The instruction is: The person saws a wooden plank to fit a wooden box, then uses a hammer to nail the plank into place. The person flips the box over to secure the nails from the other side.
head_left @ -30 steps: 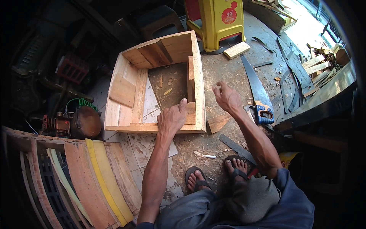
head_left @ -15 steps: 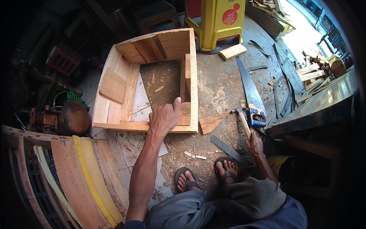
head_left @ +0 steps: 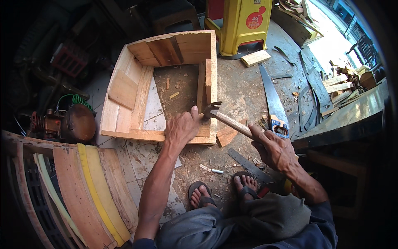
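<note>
An open wooden box frame [head_left: 197, 43] of pale boards sits on the floor ahead of me. My left hand [head_left: 181, 128] grips its near board close to the right corner, fingers wrapped over the edge and thumb raised. My right hand [head_left: 277, 150] holds a claw hammer [head_left: 234, 123] by its wooden handle. The hammer's dark head is at the box's near right corner, just right of my left thumb; whether it touches the wood I cannot tell. A triangular wood offcut [head_left: 226, 135] lies partly behind the handle.
A handsaw [head_left: 271, 95] lies right of the box, near a wood block [head_left: 256, 58] and a yellow plastic stand [head_left: 242, 29]. A flat metal strip [head_left: 248, 164] lies near my feet. Curved boards [head_left: 68, 178] stand at lower left, an air compressor [head_left: 78, 124] behind them. Scrap wood [head_left: 346, 85] is piled right.
My right hand has lifted the hammer from beside the saw and brought it up and left to the box's near right corner. My left hand stays on the near board.
</note>
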Demonstrator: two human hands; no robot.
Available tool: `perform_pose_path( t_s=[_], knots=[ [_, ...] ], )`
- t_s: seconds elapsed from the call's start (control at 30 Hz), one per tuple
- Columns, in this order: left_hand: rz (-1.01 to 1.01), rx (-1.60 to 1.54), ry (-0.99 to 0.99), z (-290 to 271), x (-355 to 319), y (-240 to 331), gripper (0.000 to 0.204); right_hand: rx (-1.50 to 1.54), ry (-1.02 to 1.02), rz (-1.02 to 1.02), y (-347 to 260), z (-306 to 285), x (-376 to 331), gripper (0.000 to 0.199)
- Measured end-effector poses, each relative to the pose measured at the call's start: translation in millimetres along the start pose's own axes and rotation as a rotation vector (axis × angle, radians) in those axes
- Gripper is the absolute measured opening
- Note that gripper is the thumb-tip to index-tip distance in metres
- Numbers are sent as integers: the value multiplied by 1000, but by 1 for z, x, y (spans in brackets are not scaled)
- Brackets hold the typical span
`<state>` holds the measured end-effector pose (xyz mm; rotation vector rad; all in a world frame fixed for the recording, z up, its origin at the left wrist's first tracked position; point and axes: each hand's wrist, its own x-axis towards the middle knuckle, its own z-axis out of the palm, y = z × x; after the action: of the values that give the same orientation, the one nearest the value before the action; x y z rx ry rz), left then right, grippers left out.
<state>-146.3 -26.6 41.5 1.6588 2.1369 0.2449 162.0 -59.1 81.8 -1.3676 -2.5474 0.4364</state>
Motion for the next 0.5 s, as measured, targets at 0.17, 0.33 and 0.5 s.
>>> perform_pose_path(
  t_s=[0.17,0.33,0.5],
  knots=[
    [-9,34,-82,-2,-2,2,77,-15,-17,-2,-3,9,-6,59],
    [10,43,-8,5,1,-4,70,65,42,-22,-4,20,-15,55],
    [40,50,3,8,4,-6,67,30,34,-21,-2,22,-19,56]
  ],
)
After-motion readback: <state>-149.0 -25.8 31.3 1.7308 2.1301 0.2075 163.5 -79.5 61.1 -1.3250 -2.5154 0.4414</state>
